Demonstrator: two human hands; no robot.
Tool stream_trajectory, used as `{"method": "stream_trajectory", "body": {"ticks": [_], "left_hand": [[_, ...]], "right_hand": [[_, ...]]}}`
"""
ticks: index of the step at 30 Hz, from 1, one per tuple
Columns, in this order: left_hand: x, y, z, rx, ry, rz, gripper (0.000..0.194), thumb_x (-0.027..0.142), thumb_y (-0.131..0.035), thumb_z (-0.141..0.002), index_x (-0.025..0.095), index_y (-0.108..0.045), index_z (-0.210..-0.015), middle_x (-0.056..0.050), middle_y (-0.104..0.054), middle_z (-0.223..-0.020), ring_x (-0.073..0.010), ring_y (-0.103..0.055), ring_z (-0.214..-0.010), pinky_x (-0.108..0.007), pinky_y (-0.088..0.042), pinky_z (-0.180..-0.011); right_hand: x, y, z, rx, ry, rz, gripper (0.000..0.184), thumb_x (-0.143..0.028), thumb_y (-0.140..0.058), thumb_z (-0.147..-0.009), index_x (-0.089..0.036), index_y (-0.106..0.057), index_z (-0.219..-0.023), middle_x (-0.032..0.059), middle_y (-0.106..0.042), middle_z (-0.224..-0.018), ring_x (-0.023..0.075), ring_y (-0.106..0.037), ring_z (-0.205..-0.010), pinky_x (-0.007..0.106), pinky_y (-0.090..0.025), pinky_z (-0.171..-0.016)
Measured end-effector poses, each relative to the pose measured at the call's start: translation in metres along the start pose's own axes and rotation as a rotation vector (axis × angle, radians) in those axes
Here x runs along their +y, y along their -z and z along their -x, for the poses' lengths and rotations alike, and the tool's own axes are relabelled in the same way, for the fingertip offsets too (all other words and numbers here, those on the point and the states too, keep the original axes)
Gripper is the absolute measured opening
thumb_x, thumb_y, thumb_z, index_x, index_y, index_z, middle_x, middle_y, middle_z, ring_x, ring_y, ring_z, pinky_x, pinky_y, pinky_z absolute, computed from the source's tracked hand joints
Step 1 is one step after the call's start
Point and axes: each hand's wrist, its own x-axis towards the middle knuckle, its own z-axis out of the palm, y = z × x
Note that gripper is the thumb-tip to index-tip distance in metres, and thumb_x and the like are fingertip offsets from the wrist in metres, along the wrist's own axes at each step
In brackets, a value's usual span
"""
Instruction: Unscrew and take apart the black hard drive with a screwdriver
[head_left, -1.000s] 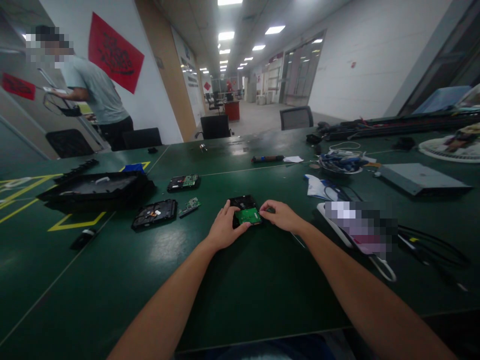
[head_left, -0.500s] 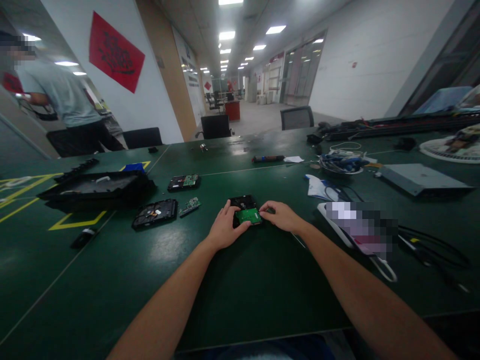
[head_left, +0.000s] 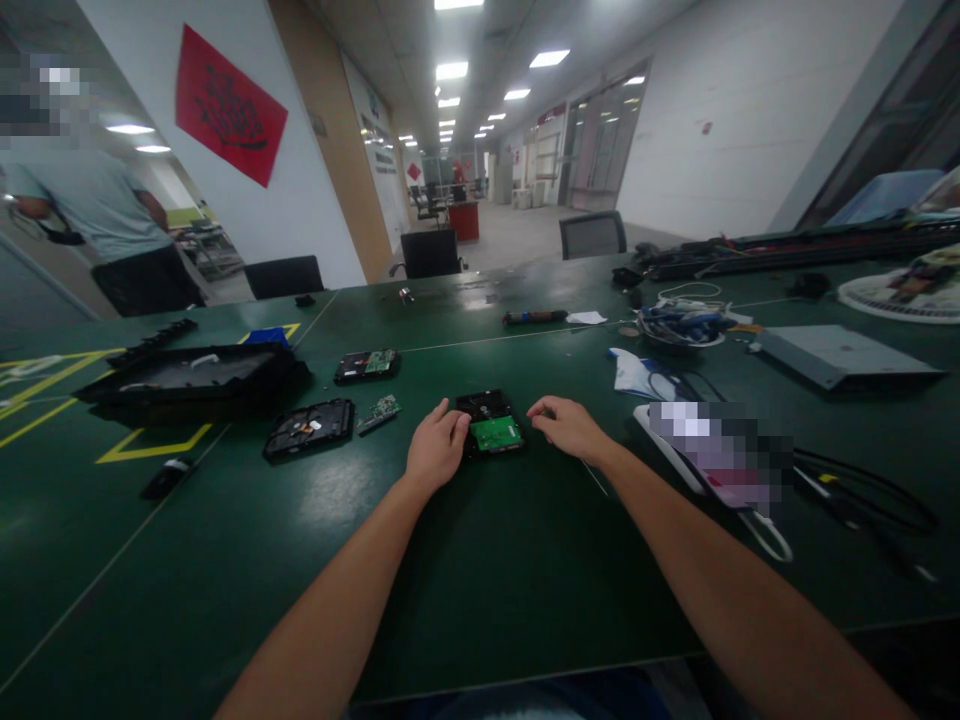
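A black hard drive (head_left: pixel 486 405) lies on the green table (head_left: pixel 487 560), its green circuit board (head_left: pixel 496 434) facing up. My left hand (head_left: pixel 437 447) sits at the drive's left edge, its curled fingers touching the casing. My right hand (head_left: pixel 566 428) rests on the table just right of the drive and apart from it. Its fingers are bent down and pressed together, and whatever they may hold is hidden.
Left of me lie a second hard drive (head_left: pixel 309 427), a loose small circuit board (head_left: pixel 379 411), a third drive (head_left: pixel 367 364) and a black casing (head_left: pixel 191 375). A screwdriver (head_left: pixel 535 318), cables (head_left: pixel 681 325) and a grey box (head_left: pixel 840 355) lie right. A person (head_left: pixel 105 220) stands far left.
Both hands have come off the circuit board: the left drew back to the drive's left edge, the right moved off to the right. The person at the far left has walked further left.
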Motion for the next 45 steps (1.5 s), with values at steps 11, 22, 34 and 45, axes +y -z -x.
{"method": "stream_trajectory", "body": {"ticks": [11,22,34,45], "left_hand": [[-0.009,0.002,-0.002,-0.001,-0.027,-0.050,0.037,0.002,-0.046,-0.090,0.023,-0.072,-0.107,-0.007,-0.054,-0.159,-0.0257,-0.042,-0.155,-0.049,-0.040,-0.126],[-0.022,0.007,-0.003,0.012,-0.078,0.114,0.039,-0.001,-0.045,-0.078,0.022,-0.070,-0.098,-0.011,-0.062,-0.133,-0.0237,-0.059,-0.134,-0.041,-0.047,-0.119],[0.040,0.018,0.015,-0.082,0.252,-0.241,0.051,0.033,-0.053,-0.098,0.009,-0.052,-0.143,-0.024,-0.066,-0.134,-0.0359,-0.069,-0.118,-0.045,-0.054,-0.099],[0.028,0.014,0.009,-0.198,0.179,-0.171,0.039,0.039,-0.047,-0.107,0.024,-0.059,-0.141,-0.011,-0.081,-0.106,-0.0297,-0.076,-0.105,-0.037,-0.054,-0.085]], "right_hand": [[0.007,0.000,-0.007,0.058,-0.042,-0.154,0.026,-0.025,-0.048,-0.094,-0.022,-0.074,-0.101,0.0066,-0.075,-0.103,0.0164,-0.064,-0.075,0.028,-0.049,-0.065],[0.008,-0.001,-0.008,0.097,-0.100,-0.292,0.027,-0.027,-0.050,-0.094,-0.022,-0.069,-0.112,0.0082,-0.073,-0.115,0.0148,-0.064,-0.072,0.026,-0.050,-0.059],[0.029,-0.003,-0.026,0.438,-0.159,-0.554,0.023,-0.027,-0.058,-0.085,-0.020,-0.068,-0.105,0.0060,-0.073,-0.101,0.0130,-0.065,-0.068,0.022,-0.046,-0.049],[0.034,-0.003,-0.026,0.537,-0.154,-0.603,0.023,-0.030,-0.069,-0.079,-0.019,-0.070,-0.100,0.0006,-0.069,-0.078,0.0123,-0.061,-0.059,0.020,-0.041,-0.045]]}}
